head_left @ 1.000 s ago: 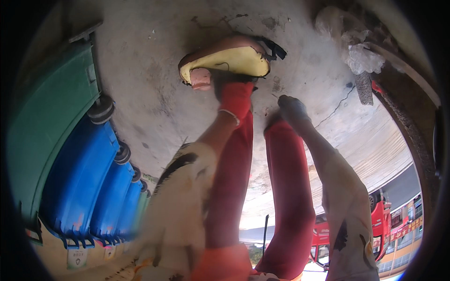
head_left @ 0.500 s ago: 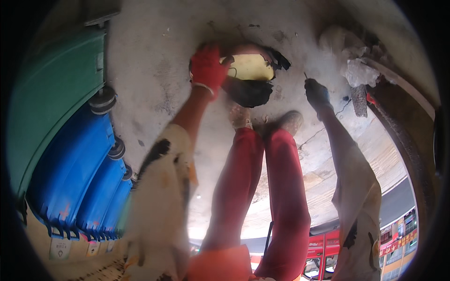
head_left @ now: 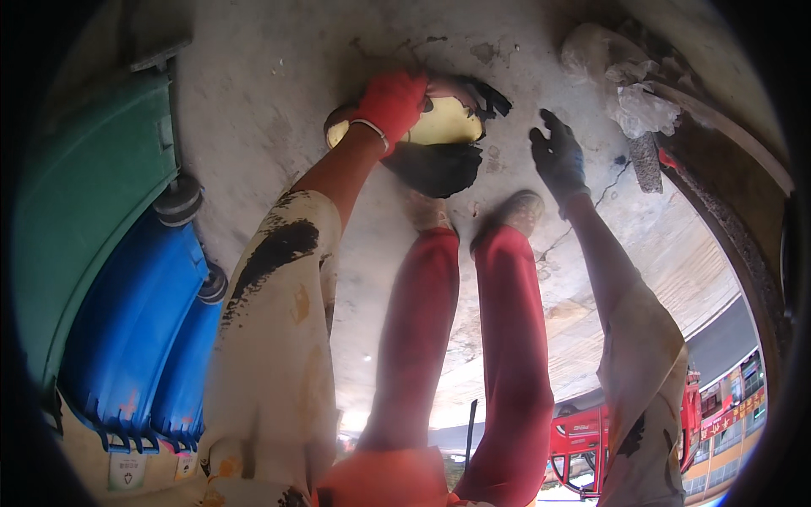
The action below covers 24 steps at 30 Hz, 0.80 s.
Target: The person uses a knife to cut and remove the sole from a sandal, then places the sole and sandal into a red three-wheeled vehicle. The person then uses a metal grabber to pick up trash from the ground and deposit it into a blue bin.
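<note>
On the concrete floor lies a pale yellow, rounded pad (head_left: 443, 125) that looks like a seat cushion. Torn black covering (head_left: 439, 167) hangs loose along its near side, and ragged dark pieces stick out at its right end. My left hand (head_left: 390, 101), in a red glove, rests over the pad's left part with its fingers curled at the covering's far edge; the fingertips are partly hidden. My right hand (head_left: 557, 160), in a dark glove, hovers to the right of the pad. Its fingers are spread, and nothing shows between them.
Blue wheeled bins (head_left: 139, 321) and a green bin (head_left: 89, 194) line the left side. Clear plastic sheeting (head_left: 642, 110) and a rough grey block (head_left: 647, 165) lie at the right. My shoe (head_left: 519, 211) is close below the pad. A red vehicle (head_left: 579, 439) stands behind me.
My left hand has shifted right and slightly up across the pad. My right hand has gone from closed around a thin dark item to spread fingers; that item no longer shows.
</note>
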{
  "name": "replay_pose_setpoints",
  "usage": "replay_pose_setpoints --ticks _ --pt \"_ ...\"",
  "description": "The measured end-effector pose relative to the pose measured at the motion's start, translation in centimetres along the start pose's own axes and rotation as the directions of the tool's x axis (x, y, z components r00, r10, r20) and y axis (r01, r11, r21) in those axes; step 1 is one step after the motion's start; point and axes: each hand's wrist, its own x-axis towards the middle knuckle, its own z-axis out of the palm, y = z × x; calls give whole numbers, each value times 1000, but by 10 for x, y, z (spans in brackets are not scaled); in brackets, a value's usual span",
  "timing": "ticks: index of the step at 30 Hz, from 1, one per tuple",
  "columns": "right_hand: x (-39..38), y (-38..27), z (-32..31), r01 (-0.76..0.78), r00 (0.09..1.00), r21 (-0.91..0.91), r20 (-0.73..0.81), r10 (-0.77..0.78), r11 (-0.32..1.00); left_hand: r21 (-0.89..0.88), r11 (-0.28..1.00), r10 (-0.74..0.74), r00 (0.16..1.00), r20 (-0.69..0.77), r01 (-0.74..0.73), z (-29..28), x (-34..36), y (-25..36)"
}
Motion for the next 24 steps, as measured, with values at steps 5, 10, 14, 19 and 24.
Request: replay_pose_setpoints --ticks 5,10,14,19,24 --pt "18 -68 45 104 990 116 80 -113 988 -24 993 115 992 -45 -116 8 -2 -17" --pt "28 -87 75 240 953 207 134 -271 948 -265 960 55 989 -135 -90 -19 -3 -15" --pt "23 -98 73 175 965 179 164 -205 968 -516 852 -100 995 16 94 -31 -6 -10" --pt "-14 -114 68 -47 995 276 94 22 960 -724 651 -222 969 105 228 16 -14 -43" --pt "-37 -99 108 -550 835 364 222 503 752 -849 347 -168 917 362 398 33 -13 -32"
